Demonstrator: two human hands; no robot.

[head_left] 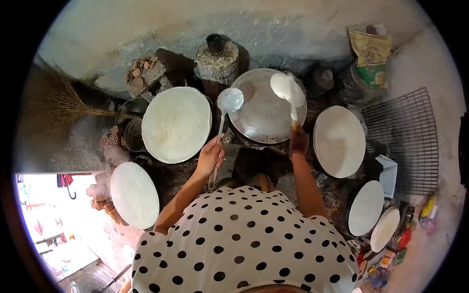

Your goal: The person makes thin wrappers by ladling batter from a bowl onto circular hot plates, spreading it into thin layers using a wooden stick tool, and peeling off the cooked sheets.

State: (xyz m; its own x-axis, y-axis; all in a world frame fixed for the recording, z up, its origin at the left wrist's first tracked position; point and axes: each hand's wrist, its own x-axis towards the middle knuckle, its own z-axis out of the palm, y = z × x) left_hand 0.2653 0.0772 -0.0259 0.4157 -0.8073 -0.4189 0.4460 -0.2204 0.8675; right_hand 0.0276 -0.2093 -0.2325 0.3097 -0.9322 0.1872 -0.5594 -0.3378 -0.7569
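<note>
My left hand (210,157) is closed around the long handle of a metal ladle (230,100), whose round bowl is held up near the left rim of a wide, round, greyish metal griddle (256,117). In my right hand (299,140), which looks dark as if gloved, is a second ladle (285,87), its head and upper handle coated in white. That white ladle is above the right part of the griddle. Dark specks dot the griddle's surface. Left of it sits a round surface covered in white (176,124); a similar white round (339,141) lies to the right.
More white rounds stand at lower left (135,195) and lower right (366,208). A wire rack (403,136) leans at the right, below a yellow-green sack (370,51). A twig broom (73,105) and stacked perforated briquettes (110,139) are at left; a pillar (217,61) stands behind.
</note>
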